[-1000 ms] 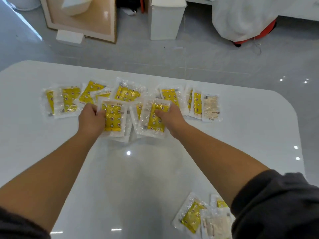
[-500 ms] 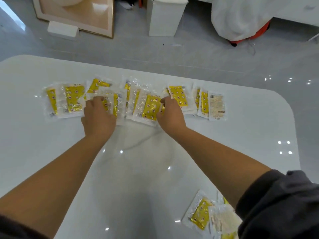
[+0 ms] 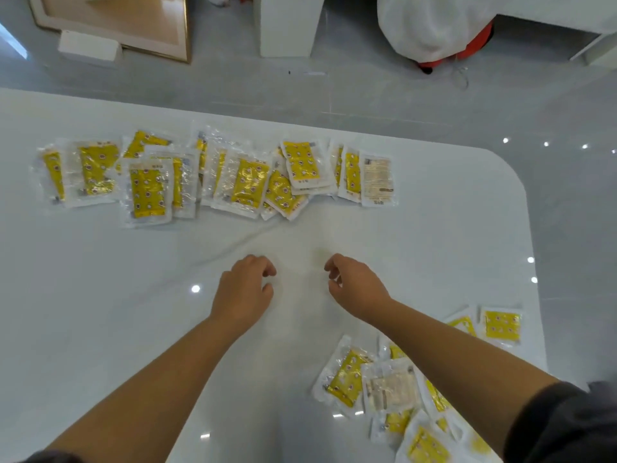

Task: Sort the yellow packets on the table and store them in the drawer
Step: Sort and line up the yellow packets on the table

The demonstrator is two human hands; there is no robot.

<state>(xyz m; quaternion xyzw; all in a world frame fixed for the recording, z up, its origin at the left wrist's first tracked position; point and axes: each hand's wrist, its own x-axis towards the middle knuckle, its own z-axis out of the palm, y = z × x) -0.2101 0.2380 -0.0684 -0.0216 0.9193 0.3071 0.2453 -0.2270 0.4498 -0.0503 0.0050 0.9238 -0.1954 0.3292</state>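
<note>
While your left hand (image 3: 243, 289) and right hand (image 3: 354, 285) hang loose and empty, the packets (image 3: 247, 182) lie in a row by the table's (image 3: 100, 295) far edge. Slide them together from both ends into one stack.

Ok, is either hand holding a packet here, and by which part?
Neither. The left hand and right hand are loosely curled and empty over the table, clear of the yellow packets.
</note>
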